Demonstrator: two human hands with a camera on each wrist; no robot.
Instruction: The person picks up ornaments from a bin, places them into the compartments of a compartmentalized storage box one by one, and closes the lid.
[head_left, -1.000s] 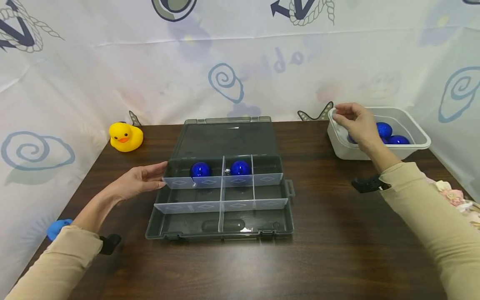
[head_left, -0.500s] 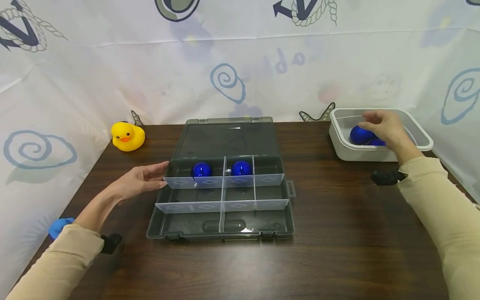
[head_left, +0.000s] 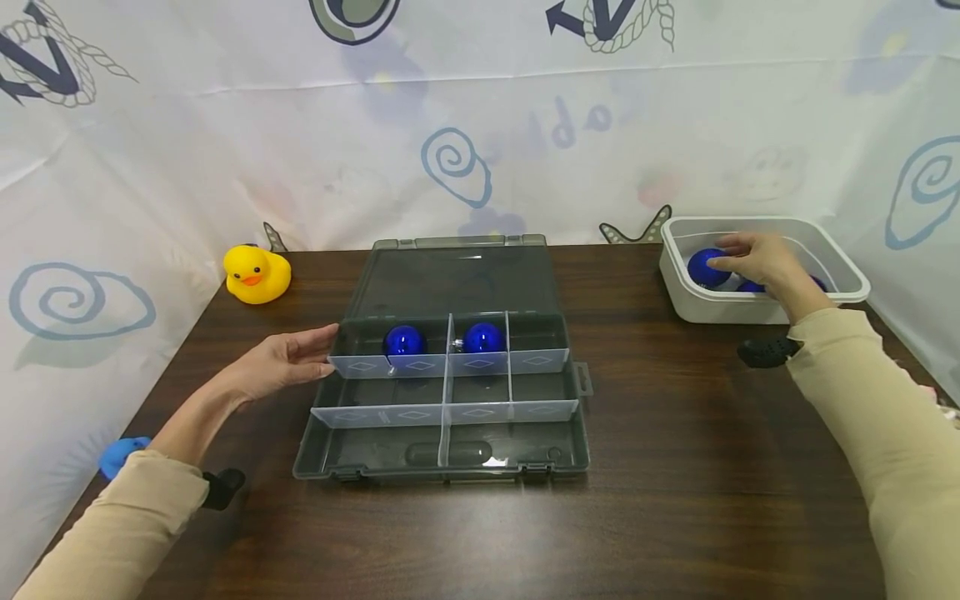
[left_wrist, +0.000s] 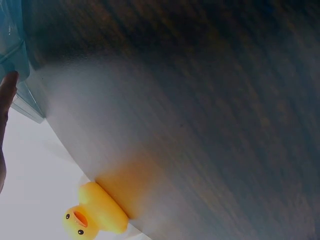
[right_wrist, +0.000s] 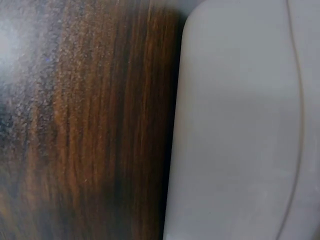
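Note:
In the head view, a grey see-through organizer box [head_left: 480, 446] lies with its lid up, divided into compartments. Two shiny blue Christmas balls sit in its back row: one ball [head_left: 404, 341] in the left compartment, another ball [head_left: 483, 337] in the middle one. My left hand [head_left: 273, 362] rests its fairly straight fingers against the box's left side. At the right, my right hand [head_left: 765, 262] reaches into a white bin [head_left: 731, 311] and pinches a blue ball [head_left: 705, 270] between thumb and fingers. More blue balls lie in the bin, partly hidden by that hand.
A yellow rubber duck [head_left: 257, 275] stands at the back left of the dark wooden table [head_left: 660, 467]. Behind my left wrist is a blue toy [head_left: 122, 455]. A patterned white cloth [head_left: 510, 125] hangs around the back and sides.
My right hand has moved from the bin's left rim down among the balls. One ball has shifted left with the fingers on it. My left hand keeps its place at the box.

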